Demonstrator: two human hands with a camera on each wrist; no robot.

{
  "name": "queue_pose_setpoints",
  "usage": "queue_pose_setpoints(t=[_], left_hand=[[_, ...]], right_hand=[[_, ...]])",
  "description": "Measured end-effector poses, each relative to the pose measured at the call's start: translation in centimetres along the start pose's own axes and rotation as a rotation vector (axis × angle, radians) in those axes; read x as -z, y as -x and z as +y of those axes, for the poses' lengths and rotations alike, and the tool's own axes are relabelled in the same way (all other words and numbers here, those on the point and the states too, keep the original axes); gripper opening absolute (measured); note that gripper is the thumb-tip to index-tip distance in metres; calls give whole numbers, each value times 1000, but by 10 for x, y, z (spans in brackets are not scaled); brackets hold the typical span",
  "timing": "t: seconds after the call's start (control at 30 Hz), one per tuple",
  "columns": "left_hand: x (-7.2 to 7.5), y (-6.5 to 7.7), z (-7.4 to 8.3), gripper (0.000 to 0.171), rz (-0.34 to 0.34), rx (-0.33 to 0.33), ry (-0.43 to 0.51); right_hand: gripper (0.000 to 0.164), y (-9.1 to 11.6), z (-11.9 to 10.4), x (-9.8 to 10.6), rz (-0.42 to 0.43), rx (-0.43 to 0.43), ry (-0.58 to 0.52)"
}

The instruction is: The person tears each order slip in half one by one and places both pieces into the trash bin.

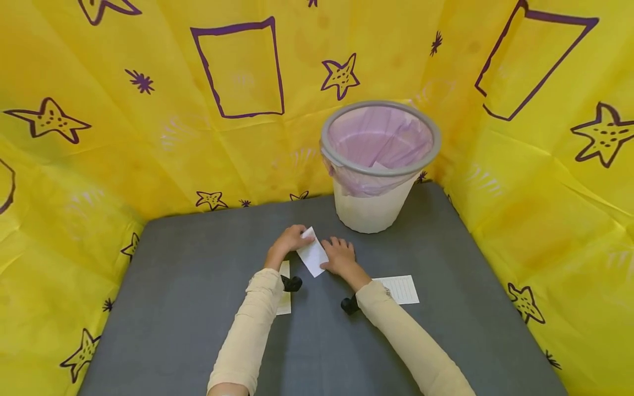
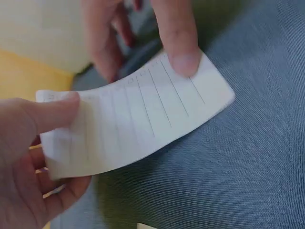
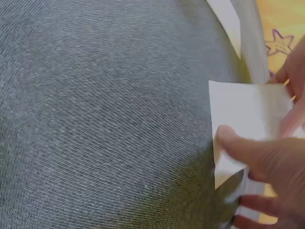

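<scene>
A white rectangular lined paper slip (image 1: 311, 257) is between the two hands, over the dark grey fabric-covered table (image 1: 198, 308), left of centre and on the near side of the bin. Its long axis slants from far left to near right. The left hand (image 1: 289, 240) pinches the far-left end, thumb on top and fingers beneath. The right hand (image 1: 339, 257) has its thumb on the near-right end, its other fingers spread apart; whether any press from below, I cannot tell.

The left wrist view shows what the head view does not: the slip bows along its length, printed lines cross its short way, and small squares run along one long edge. In the right wrist view its surface looks plain white.

A pale yellowish paper sheet (image 1: 284, 305) lies partly under the left forearm; a white lined paper sheet (image 1: 403, 289) lies right of the right wrist. Far right stands a round white plastic bin (image 1: 371, 212) with a grey rim and translucent purple liner (image 1: 364, 135). Behind hangs yellow fabric (image 1: 163, 137) with purple stars.
</scene>
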State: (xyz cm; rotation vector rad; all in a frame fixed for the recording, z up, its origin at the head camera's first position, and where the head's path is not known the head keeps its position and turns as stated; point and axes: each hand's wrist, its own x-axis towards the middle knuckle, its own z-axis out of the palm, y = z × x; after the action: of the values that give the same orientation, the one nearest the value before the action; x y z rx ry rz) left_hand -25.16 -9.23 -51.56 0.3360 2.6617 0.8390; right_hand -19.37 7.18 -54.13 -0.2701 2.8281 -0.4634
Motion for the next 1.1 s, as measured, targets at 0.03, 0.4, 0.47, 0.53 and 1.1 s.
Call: queue_pose_setpoints(t=[0.03, 0.4, 0.47, 0.53, 1.1], left_hand=[[0, 1, -1, 30, 19, -11, 44], [28, 33, 2, 20, 20, -159, 307], [35, 36, 6, 21, -14, -201, 212], [40, 37, 11, 23, -33, -248, 133], [77, 63, 72, 35, 53, -140, 458]], right_hand=[[52, 0, 3, 0, 18, 18, -41], [16, -4, 44, 61, 100, 400, -567], [15, -4, 48, 75, 87, 443, -550], [14, -3, 49, 87, 76, 475, -517], [26, 32, 8, 150, 143, 280, -762]])
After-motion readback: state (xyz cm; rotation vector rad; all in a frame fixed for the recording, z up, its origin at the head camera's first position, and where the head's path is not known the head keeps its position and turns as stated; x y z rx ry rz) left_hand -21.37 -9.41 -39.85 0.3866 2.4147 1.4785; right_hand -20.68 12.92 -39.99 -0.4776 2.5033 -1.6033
